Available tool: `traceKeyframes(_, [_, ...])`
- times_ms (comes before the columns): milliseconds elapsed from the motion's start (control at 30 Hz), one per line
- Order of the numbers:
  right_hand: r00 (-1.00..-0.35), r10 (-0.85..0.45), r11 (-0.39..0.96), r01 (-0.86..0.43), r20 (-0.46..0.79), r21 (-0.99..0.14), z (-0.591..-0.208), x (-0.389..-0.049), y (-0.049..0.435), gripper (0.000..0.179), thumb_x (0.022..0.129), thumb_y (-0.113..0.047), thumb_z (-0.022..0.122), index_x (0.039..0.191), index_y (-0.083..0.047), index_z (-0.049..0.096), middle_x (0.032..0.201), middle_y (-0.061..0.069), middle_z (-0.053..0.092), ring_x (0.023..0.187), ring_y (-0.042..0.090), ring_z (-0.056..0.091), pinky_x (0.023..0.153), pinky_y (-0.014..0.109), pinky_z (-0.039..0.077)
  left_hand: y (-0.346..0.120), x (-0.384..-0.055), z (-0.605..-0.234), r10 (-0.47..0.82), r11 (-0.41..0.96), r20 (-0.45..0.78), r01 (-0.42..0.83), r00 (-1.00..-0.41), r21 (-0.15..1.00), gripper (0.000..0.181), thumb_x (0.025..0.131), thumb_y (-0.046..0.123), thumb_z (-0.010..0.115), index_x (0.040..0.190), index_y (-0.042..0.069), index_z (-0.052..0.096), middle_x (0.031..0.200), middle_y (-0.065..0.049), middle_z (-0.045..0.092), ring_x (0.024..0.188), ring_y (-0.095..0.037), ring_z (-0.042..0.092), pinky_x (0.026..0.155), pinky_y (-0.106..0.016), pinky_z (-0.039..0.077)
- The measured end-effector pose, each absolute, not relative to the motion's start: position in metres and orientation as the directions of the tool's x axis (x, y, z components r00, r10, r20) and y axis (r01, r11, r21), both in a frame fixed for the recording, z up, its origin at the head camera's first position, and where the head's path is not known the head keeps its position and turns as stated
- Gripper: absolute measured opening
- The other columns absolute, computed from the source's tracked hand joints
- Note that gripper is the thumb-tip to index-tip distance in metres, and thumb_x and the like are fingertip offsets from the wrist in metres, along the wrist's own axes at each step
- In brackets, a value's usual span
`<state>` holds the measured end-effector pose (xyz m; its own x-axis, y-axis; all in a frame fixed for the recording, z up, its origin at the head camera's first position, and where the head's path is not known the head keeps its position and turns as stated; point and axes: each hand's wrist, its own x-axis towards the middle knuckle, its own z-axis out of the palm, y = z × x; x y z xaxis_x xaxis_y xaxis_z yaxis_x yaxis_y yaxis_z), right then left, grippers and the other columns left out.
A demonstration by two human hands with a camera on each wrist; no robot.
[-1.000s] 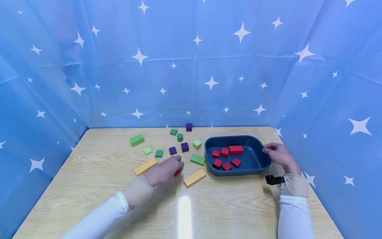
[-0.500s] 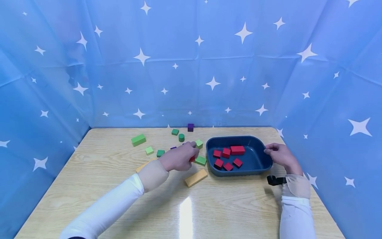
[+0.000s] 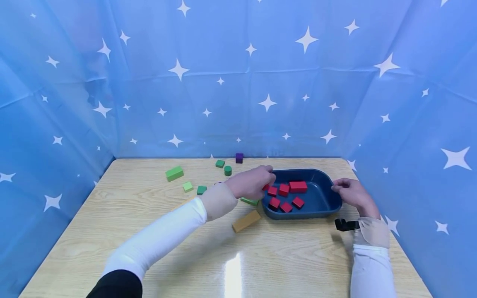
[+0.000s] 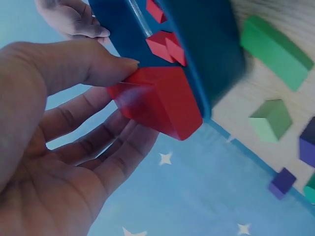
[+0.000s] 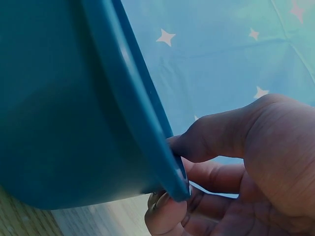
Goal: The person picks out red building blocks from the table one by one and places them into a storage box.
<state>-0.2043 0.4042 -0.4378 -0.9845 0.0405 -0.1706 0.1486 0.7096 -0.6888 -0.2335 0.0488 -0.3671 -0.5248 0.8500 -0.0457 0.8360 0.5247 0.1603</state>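
My left hand [image 3: 250,182] pinches a red block [image 4: 160,101] between thumb and fingers, held over the left end of a dark blue plastic tub [image 3: 318,198]. In the left wrist view, the block sits right at the tub's rim. Several red blocks [image 3: 298,187] lie inside the tub, mostly toward its left and middle. My right hand [image 3: 352,192] grips the tub's right end, thumb and fingers on either side of the rim [image 5: 133,98] in the right wrist view.
Left of the tub lie a tan block [image 3: 246,221], a long green block [image 3: 174,174], a light green cube [image 4: 270,120] and a dark green cylinder [image 3: 228,171]. A purple cube [image 3: 239,158] sits by the table's back edge, against the starry blue curtain [image 3: 223,95].
My left hand has carried the red block rightward, from among the loose blocks to over the tub's left end. My right hand has stayed on the rim.
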Motion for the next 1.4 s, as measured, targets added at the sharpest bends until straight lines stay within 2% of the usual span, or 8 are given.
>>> traceKeyframes(367, [-0.983,0.039,0.702,0.153,-0.177,-0.696,-0.436,-0.202,0.408,0.042,0.107,-0.023,0.047,0.133,0.009,0.054,0.12,0.025,0.061,0.087,0.015,0.058,0.07,0.028,0.051,0.112,-0.241,-0.358,0.874,0.484,-0.132,0.863,-0.467,0.148,0.012,0.092,0.0,0.065,0.1,0.009,0.067,0.095,0.001,0.049,0.079,-0.012,0.044,0.064,-0.02,0.035])
traceKeyframes(633, [-0.982,0.041,0.698,0.16,-0.184,-0.698,-0.435,-0.204,0.406,0.044,0.107,-0.026,0.048,0.134,0.008,0.054,0.122,0.025,0.06,0.09,0.016,0.059,0.072,0.028,0.051,0.144,-0.248,-0.357,0.885,0.458,-0.164,0.877,-0.435,0.146,0.012,0.094,0.0,0.061,0.103,0.006,0.066,0.096,0.002,0.047,0.08,-0.011,0.044,0.066,-0.019,0.034])
traceKeyframes(767, [-0.984,0.043,0.709,0.153,-0.174,-0.688,-0.435,-0.205,0.405,0.043,0.107,-0.026,0.048,0.133,0.007,0.055,0.122,0.025,0.06,0.089,0.018,0.058,0.071,0.028,0.049,0.158,-0.249,-0.358,0.881,0.464,-0.179,0.874,-0.438,0.144,0.007,0.097,0.006,0.063,0.102,0.011,0.065,0.099,0.003,0.051,0.083,-0.01,0.049,0.069,-0.019,0.039])
traceKeyframes(1067, [-0.982,0.028,0.703,0.154,-0.188,-0.694,-0.434,-0.205,0.405,0.045,0.107,-0.025,0.047,0.136,0.008,0.053,0.129,0.03,0.057,0.091,0.019,0.059,0.072,0.028,0.05,0.193,-0.255,-0.373,0.869,0.47,-0.254,0.868,-0.424,0.158,0.011,0.099,0.005,0.059,0.096,0.016,0.059,0.101,0.004,0.049,0.082,-0.01,0.045,0.071,-0.02,0.037])
traceKeyframes(1167, [-0.98,0.026,0.704,0.159,-0.199,-0.692,-0.433,-0.205,0.404,0.045,0.107,-0.025,0.046,0.137,0.009,0.053,0.131,0.031,0.055,0.092,0.022,0.059,0.073,0.028,0.05,0.202,-0.258,-0.381,0.863,0.478,-0.272,0.862,-0.425,0.167,0.014,0.099,0.004,0.059,0.093,0.017,0.061,0.098,0.005,0.055,0.081,-0.01,0.049,0.072,-0.02,0.04])
traceKeyframes(1300, [-0.977,0.027,0.706,0.168,-0.211,-0.688,-0.433,-0.205,0.403,0.046,0.108,-0.025,0.044,0.139,0.008,0.052,0.134,0.032,0.054,0.095,0.025,0.059,0.075,0.029,0.05,0.214,-0.26,-0.39,0.837,0.51,-0.326,0.843,-0.44,0.171,0.015,0.098,0.007,0.062,0.104,0.017,0.07,0.1,0.007,0.063,0.084,-0.009,0.056,0.076,-0.02,0.047])
traceKeyframes(1400, [-0.979,0.034,0.709,0.166,-0.202,-0.685,-0.433,-0.205,0.404,0.045,0.107,-0.025,0.045,0.137,0.008,0.053,0.13,0.031,0.055,0.093,0.024,0.058,0.073,0.028,0.049,0.222,-0.261,-0.396,0.821,0.523,-0.358,0.837,-0.445,0.159,0.017,0.099,0.009,0.063,0.11,0.018,0.072,0.104,0.008,0.064,0.089,-0.009,0.059,0.08,-0.02,0.05])
